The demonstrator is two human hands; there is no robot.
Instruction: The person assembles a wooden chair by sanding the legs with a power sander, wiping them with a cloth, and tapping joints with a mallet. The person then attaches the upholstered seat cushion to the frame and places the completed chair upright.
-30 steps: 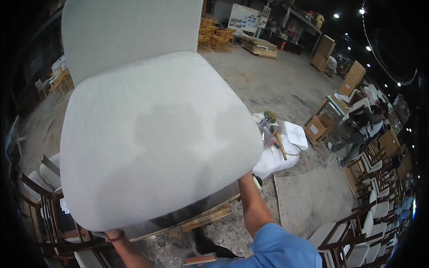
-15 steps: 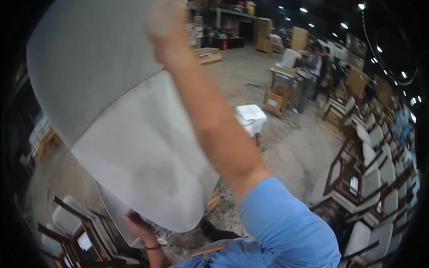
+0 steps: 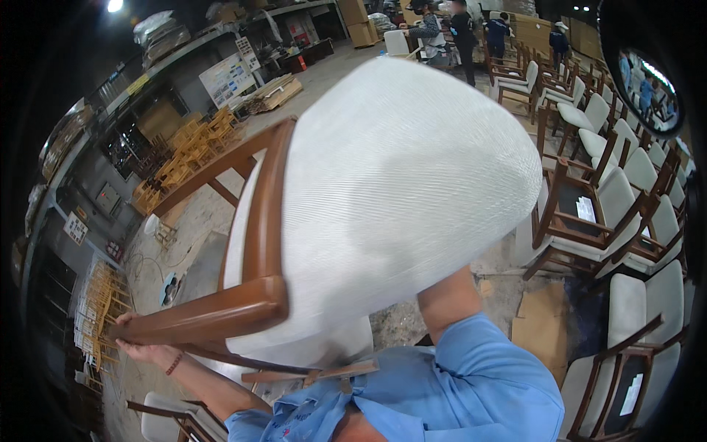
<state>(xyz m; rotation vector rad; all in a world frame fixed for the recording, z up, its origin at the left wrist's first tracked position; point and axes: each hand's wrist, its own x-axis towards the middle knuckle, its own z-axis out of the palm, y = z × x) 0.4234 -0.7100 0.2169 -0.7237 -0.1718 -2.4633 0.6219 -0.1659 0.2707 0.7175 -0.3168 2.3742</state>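
Observation:
A chair with pale grey upholstery (image 3: 412, 169) and a brown wooden frame (image 3: 261, 214) is held up in front of me, tilted on its side. Its wide padded panel fills the middle of the head view. My left hand (image 3: 143, 345) is closed around the end of a brown wooden leg (image 3: 199, 313) at the lower left. My right arm (image 3: 451, 302) reaches up behind the padded panel, which hides the hand and whatever it touches. Below the chair, another pale surface (image 3: 331, 346) shows close to my blue shirt.
Rows of similar chairs (image 3: 622, 195), some stacked upside down, stand along the right. Another chair (image 3: 173, 412) is at the lower left. Flat cardboard (image 3: 541, 317) lies on the floor to the right. Yellow wooden frames (image 3: 195, 151) are at the far left; several people work at the back.
The chair has turned over, bringing its wooden frame into view. My left hand has moved left onto a leg; my right hand has passed behind the panel. The view has swung round.

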